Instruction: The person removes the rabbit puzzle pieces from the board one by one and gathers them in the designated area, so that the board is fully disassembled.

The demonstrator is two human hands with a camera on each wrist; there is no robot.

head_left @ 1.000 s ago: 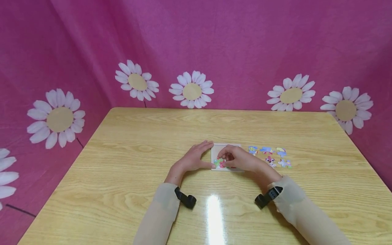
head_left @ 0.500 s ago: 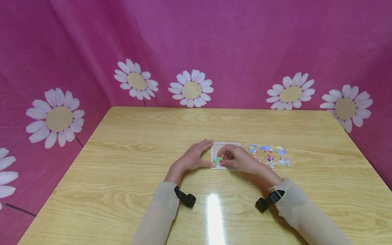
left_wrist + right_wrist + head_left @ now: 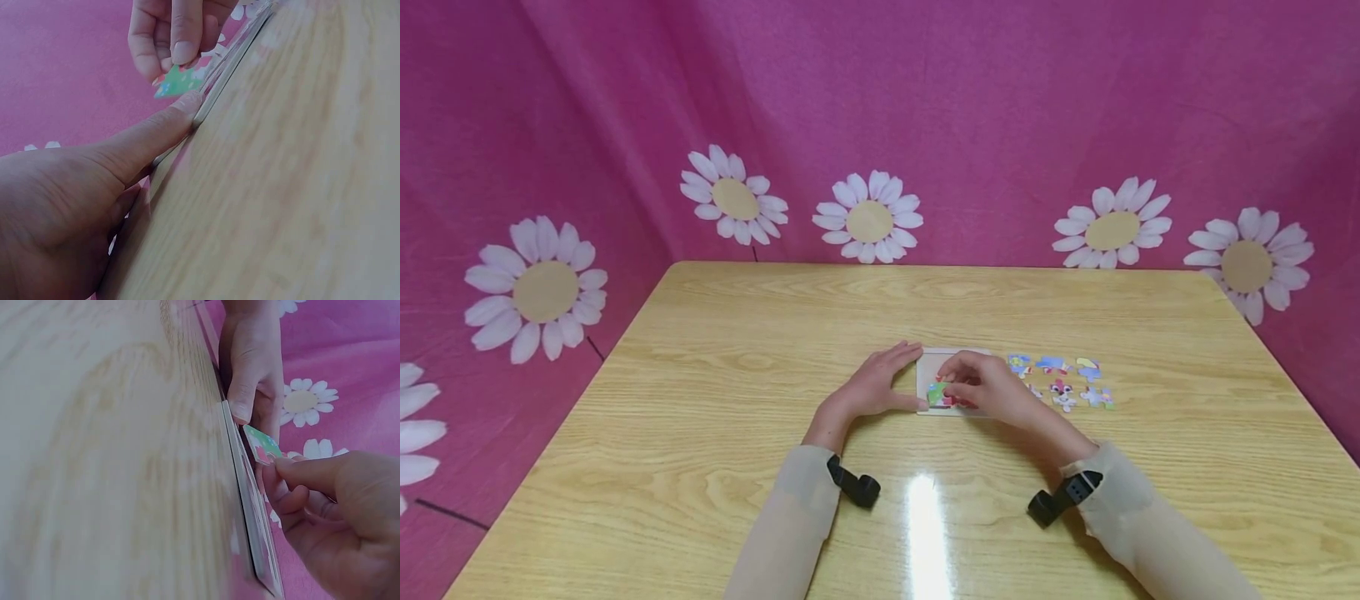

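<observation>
A shallow puzzle tray (image 3: 929, 364) with a pale rim lies on the table in the head view. My left hand (image 3: 872, 385) spans its left side: the straight thumb presses the near left corner, and the fingertips touch the far left corner. Between thumb and fingertips, my right hand (image 3: 994, 388) pinches a green and red jigsaw piece (image 3: 937, 395) over the tray's near left part. The right wrist view shows this piece (image 3: 262, 445) tilted, its lower edge close to the left thumb (image 3: 241, 403). Part of the tray is hidden under the right hand.
Several loose jigsaw pieces (image 3: 1062, 395) lie in two rows right of the tray, one partly behind the right hand. The wooden table (image 3: 737, 333) meets a pink daisy-print cloth (image 3: 985, 125) at its back. Black cameras (image 3: 854, 487) sit on both wrists.
The green piece, lying flatter in the tray's near left corner before, is now tilted and slightly farther right in the right hand's pinch. The left hand has stayed in place.
</observation>
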